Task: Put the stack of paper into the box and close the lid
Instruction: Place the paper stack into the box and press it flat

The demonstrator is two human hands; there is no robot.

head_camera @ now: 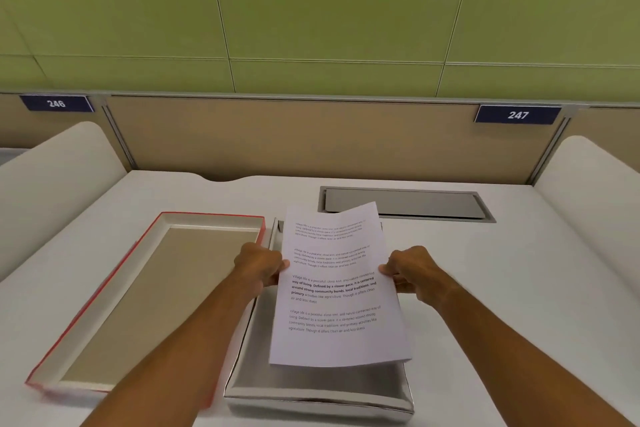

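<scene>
A stack of white printed paper hangs just above a shiny silver open box at the desk's near middle. My left hand grips the stack's left edge and my right hand grips its right edge. The sheets tilt slightly, and their near end droops over the box's inside. The box's lid, red outside and beige inside, lies upside down on the desk directly left of the box. Much of the box's floor is hidden by the paper.
A white desk carries a grey metal cable hatch behind the box. A tan partition closes off the back, with curved white side panels left and right.
</scene>
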